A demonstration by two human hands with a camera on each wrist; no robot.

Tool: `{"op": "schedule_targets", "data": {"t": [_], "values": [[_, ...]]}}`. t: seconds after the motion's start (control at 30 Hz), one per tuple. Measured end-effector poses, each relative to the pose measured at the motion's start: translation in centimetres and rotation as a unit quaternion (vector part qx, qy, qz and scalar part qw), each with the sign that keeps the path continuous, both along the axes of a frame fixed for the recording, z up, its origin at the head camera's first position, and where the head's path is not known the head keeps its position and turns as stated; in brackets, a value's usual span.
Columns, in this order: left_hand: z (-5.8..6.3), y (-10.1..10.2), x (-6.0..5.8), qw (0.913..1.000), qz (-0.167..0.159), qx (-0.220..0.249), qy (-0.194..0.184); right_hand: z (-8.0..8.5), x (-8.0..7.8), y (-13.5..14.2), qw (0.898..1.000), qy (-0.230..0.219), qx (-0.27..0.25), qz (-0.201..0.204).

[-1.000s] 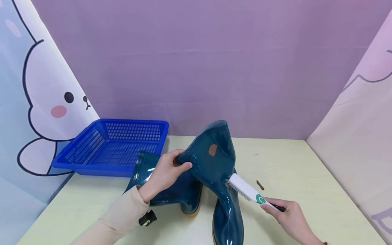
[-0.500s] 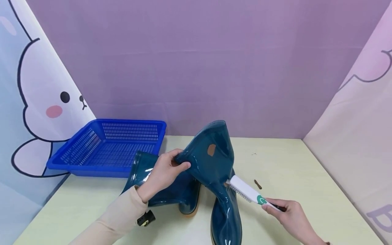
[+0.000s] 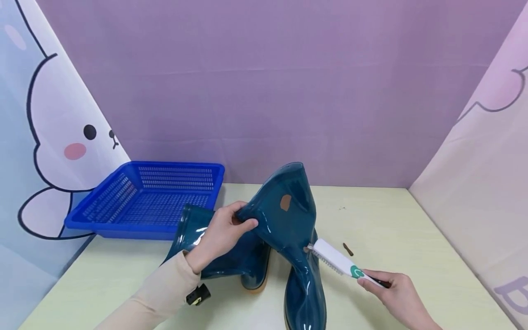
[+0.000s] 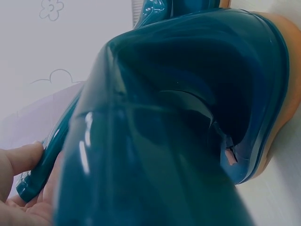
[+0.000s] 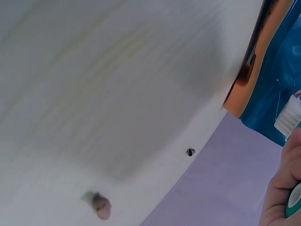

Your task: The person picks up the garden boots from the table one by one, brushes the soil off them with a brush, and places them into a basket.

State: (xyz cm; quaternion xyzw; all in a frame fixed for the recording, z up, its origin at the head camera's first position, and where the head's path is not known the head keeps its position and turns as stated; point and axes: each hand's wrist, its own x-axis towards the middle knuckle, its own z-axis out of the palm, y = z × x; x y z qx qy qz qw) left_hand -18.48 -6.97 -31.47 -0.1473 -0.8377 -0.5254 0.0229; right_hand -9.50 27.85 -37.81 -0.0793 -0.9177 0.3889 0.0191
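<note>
While a boot (image 3: 286, 229) was steadied, a brush (image 3: 333, 257) was held to its side

As the boot's top edge was pinched by the left hand (image 3: 222, 234), the brush was gripped by its handle in the right hand (image 3: 399, 293), at the lower right of the frame. The boot was placed at the lower centre, with the bristles set at its lower brown patch (image 3: 306, 250); how firmly they were pressed could not be told. The step was judged to be scrubbing. Short strokes over that patch seemed to be called for next, with the top edge kept pinched.
</note>
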Motion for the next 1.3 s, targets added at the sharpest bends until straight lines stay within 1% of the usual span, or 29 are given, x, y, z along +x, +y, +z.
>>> {"op": "schedule_targets", "data": {"t": [0.13,0.23,0.3,0.4,0.53,0.67,0.87,1.07,1.3], "values": [[0.0,0.1,0.0,1.0,0.001,0.0,0.002,0.3,0.0,0.4,1.0,0.026,0.012,-0.001],[0.1,0.0,0.0,1.0,0.002,0.002,0.004,0.7,-0.1,0.5,0.999,0.044,0.009,-0.005],[0.1,0.0,0.1,1.0,0.001,0.004,0.003,0.9,-0.3,0.3,0.999,0.048,0.001,-0.012],[0.0,0.0,0.1,1.0,0.003,0.007,0.0,1.1,-0.8,-0.4,0.998,0.05,-0.019,-0.014],[-0.2,0.0,0.2,0.9999,0.01,0.009,-0.003,0.8,-1.5,-1.7,0.998,0.058,-0.034,0.005],[-0.3,-0.1,0.1,0.9999,0.008,0.009,-0.002,0.7,-1.8,-2.1,0.998,0.046,-0.027,0.021],[-0.2,-0.4,0.0,0.9999,0.014,0.005,-0.002,0.5,-1.6,-1.7,1.0,0.012,-0.015,0.021],[-0.2,-0.2,0.0,0.9999,0.009,0.003,-0.005,0.3,-1.1,-1.1,1.0,0.006,-0.008,0.021],[-0.4,-0.3,0.0,1.0,0.004,0.001,-0.002,0.1,-0.6,-0.7,1.0,-0.009,-0.003,0.02]]}}
